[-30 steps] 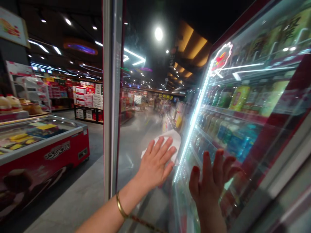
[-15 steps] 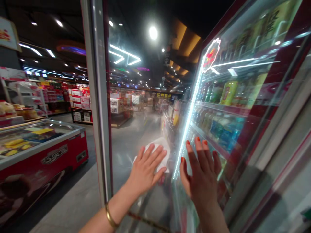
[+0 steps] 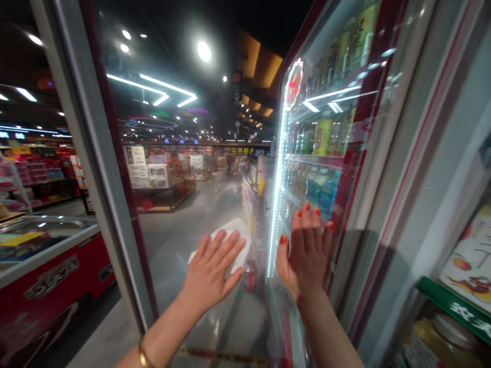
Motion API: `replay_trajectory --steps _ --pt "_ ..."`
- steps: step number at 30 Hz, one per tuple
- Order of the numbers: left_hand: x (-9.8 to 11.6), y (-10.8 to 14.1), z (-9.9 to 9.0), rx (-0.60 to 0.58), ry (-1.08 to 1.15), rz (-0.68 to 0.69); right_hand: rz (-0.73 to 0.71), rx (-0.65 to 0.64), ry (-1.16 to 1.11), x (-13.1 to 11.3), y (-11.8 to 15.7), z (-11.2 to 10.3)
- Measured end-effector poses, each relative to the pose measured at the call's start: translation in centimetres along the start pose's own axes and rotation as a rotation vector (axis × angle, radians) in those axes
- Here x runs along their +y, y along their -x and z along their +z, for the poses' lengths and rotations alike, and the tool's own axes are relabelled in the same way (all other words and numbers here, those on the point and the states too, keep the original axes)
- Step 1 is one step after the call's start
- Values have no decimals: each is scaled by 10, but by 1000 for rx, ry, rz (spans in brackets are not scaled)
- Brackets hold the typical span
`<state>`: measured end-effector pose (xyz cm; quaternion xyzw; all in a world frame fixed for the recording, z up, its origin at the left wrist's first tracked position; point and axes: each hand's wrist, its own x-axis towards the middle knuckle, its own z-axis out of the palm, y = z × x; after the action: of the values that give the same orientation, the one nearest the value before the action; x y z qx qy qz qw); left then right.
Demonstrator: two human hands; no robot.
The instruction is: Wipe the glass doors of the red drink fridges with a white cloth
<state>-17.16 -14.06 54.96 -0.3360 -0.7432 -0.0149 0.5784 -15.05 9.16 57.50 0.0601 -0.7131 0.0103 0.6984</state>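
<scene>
My left hand (image 3: 217,266) lies flat with its fingers spread over a white cloth or tissue (image 3: 240,230), pressing it to the clear glass of a door (image 3: 172,245). Part of the cloth shows past the fingertips; the rest is hidden under the hand. A gold bracelet (image 3: 143,355) is on the left wrist. My right hand (image 3: 307,255) is raised to the right, fingers stretched out and slightly curved, orange nails showing. It holds nothing visible and is at or close to the glass; I cannot tell if it touches.
A metal door frame (image 3: 82,153) edges the glass at left. Beyond it stands a red chest freezer (image 3: 57,276). A lit drinks cooler (image 3: 316,161) shows at right, possibly reflected. Jars (image 3: 441,335) and a green shelf strip (image 3: 456,306) are at lower right. Stacked boxes (image 3: 157,174) stand farther off.
The view has turned to the right, bringing the jars and shelf strip into sight. Both hands now appear slightly farther left in the picture, with the cloth still under my left hand.
</scene>
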Motion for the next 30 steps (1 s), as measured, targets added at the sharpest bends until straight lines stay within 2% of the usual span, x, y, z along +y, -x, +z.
replay_trajectory --steps 2,4,5,6,8,10,12,14,15,17,19,20,22,24,26,28,30 --pt "-21 -2 -7 42 -23 -154 2 -21 -14 -1 1 0" --pt "-33 -32 -11 108 -23 -301 5 -22 -21 -1 1 0" --pt "-31 -51 -10 135 -15 -337 7 -19 -27 -1 1 1" --pt "-23 -69 -9 144 -7 -330 7 -17 -32 0 2 1" --pt "0 -88 -4 90 4 -183 -7 -14 -38 3 3 1" --pt "22 -78 1 0 24 23 -31 -26 -36 7 3 -2" --pt "26 -48 0 -44 39 121 -51 -62 -54 12 4 -7" --pt "9 -20 -6 -30 8 55 -55 -110 -109 15 7 -12" --pt "-4 -15 -10 -9 -17 -18 -50 -115 -135 17 8 -13" --pt "-26 -28 -16 50 -52 -174 -29 -85 -142 18 12 -13" --pt "-30 -60 -16 111 -53 -260 -7 -46 -96 18 16 -9" --pt "-24 -77 -14 127 -50 -251 0 -42 -77 18 17 -6" --pt "-2 -97 -7 94 -41 -118 -1 -49 -76 18 19 -1" --pt "19 -91 0 4 -12 99 -4 -41 -112 19 20 2" --pt "26 -64 3 -75 31 265 -23 -17 -163 22 20 1" --pt "18 -39 -1 -93 48 273 -56 9 -227 24 21 0" --pt "4 -35 -6 -57 12 148 -86 49 -288 27 23 0"
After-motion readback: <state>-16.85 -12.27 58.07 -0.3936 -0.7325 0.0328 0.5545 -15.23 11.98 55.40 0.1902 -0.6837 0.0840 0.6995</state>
